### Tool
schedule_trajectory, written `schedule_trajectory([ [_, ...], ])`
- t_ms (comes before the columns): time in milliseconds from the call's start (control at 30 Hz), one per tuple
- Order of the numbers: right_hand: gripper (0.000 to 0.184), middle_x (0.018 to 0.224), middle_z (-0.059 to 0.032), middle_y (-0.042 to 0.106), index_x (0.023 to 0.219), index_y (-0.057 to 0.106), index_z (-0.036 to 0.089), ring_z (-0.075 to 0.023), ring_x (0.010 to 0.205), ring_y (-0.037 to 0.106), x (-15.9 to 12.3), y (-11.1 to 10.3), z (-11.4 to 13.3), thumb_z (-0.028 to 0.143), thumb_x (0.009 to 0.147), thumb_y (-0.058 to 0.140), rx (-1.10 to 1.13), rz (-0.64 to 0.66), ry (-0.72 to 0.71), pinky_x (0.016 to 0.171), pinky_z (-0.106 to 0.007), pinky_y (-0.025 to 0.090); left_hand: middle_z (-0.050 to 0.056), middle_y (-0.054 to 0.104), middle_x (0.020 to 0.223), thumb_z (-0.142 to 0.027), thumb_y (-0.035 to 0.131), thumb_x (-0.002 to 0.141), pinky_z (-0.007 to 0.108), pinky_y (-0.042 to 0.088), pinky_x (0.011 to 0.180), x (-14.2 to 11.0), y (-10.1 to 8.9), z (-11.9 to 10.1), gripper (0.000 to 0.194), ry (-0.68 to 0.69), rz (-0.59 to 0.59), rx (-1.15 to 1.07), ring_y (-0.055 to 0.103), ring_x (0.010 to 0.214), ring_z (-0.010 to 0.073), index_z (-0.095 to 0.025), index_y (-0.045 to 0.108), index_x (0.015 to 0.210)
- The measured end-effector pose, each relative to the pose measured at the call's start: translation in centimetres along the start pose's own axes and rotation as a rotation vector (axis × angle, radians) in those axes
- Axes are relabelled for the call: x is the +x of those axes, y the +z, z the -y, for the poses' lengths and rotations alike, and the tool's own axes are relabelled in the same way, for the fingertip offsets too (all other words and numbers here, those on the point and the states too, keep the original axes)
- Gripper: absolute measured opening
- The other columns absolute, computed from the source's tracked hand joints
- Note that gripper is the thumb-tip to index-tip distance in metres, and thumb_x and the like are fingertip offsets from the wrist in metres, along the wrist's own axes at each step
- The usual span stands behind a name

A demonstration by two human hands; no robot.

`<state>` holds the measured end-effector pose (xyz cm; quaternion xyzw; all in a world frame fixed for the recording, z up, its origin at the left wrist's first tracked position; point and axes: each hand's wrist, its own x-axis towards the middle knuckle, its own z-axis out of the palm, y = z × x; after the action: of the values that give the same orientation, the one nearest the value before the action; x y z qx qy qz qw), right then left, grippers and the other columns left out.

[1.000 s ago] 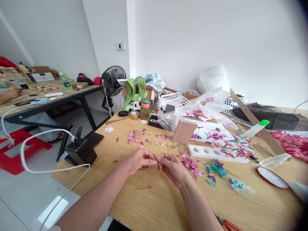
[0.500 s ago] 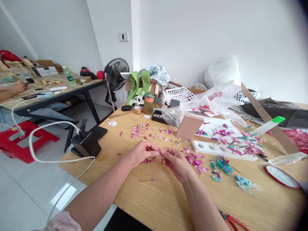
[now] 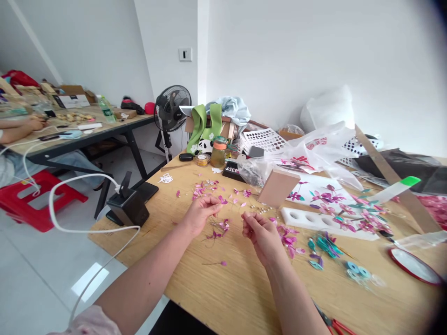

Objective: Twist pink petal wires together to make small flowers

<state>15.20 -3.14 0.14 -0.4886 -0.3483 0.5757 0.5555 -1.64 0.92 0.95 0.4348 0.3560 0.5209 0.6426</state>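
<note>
Hands have been pulled apart, basically. A second ago the fingertips were pressed together around one tiny magenta bit; now a clear gap's been opened between the left hand (image 3: 200,216) and the right hand (image 3: 262,233). The magenta petal (image 3: 222,200) has been left with the left one, poking out just past its fingertips. Also, way more of the loose petal bunch (image 3: 224,226) just below the left fingers has been uncovered.

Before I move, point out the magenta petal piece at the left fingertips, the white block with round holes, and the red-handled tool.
Magenta petal piece (image 3: 222,200): head view, middle of the petals.
White block (image 3: 302,217): head view, top face between two holes.
Red-handled tool (image 3: 337,324): head view, on a handle.
</note>
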Motion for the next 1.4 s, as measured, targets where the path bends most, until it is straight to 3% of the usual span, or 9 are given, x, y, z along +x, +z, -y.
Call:
schedule_trajectory([
  [133,0.031,0.053,0.0029,0.051,0.066,0.061,0.017,-0.0090,0.048,0.042,-0.4,0.6,-0.1,0.046,0.067,0.073,-0.164,0.098,-0.095,0.048,-0.023,0.032,-0.003,0.052,0.059,-0.024,0.080,0.054,0.022,0.034,0.058,0.1,-0.1,0.2,0.021,-0.011,-0.026,-0.086,0.044,0.056,0.0066,-0.013,0.063,0.062],
  [367,0.032,0.056,0.0019,0.052,0.086,0.071,0.017,-0.0093,0.049,0.039,-1.2,1.5,-0.5,0.045,0.073,0.067,-0.332,0.224,-0.133,0.047,-0.024,0.028,-0.002,0.053,0.059,-0.024,0.077,0.059,0.024,0.036,0.059,-0.7,1.1,1.6,0.019,-0.077,0.064,-0.091,0.047,0.058,0.0088,-0.014,0.062,0.058],
  [633,0.028,0.056,0.0010,0.054,0.076,0.067,0.015,-0.0084,0.048,0.037,-1.1,1.9,-0.9,0.043,0.072,0.068,-0.363,0.209,-0.177,0.045,-0.022,0.027,-0.002,0.054,0.057,-0.025,0.080,0.056,0.023,0.035,0.054,-0.8,1.2,2.0,0.022,-0.147,0.066,-0.161,0.047,0.054,0.0081,-0.013,0.062,0.061],
  [867,0.026,0.060,0.0012,0.054,0.081,0.065,0.014,-0.0092,0.050,0.040,-1.2,2.0,-1.2,0.040,0.078,0.061,-0.405,0.238,-0.244,0.048,-0.022,0.031,-0.002,0.055,0.055,-0.023,0.081,0.055,0.022,0.036,0.054,-1.1,1.6,1.6,0.022,-0.183,0.087,-0.206,0.047,0.053,0.0076,-0.012,0.063,0.059],
  [1167,0.018,0.075,-0.0026,0.054,0.074,0.057,0.018,-0.0145,0.070,0.052,-1.6,1.9,-0.8,0.021,0.088,0.046,-0.788,0.191,-0.659,0.065,-0.024,0.039,0.000,0.055,0.055,-0.019,0.077,0.061,0.023,0.037,0.051,-0.9,0.9,2.2,0.016,-0.286,0.180,-0.315,0.052,0.054,0.0100,-0.013,0.063,0.060],
  [1400,0.018,0.077,-0.0031,0.054,0.076,0.061,0.018,-0.0151,0.069,0.051,-1.6,1.9,-1.2,0.024,0.088,0.049,-0.814,0.089,-0.614,0.062,-0.024,0.038,0.003,0.061,0.064,-0.021,0.078,0.062,0.023,0.041,0.055,-0.9,1.2,2.0,0.015,-0.251,0.122,-0.295,0.056,0.060,0.0114,-0.013,0.065,0.065],
])
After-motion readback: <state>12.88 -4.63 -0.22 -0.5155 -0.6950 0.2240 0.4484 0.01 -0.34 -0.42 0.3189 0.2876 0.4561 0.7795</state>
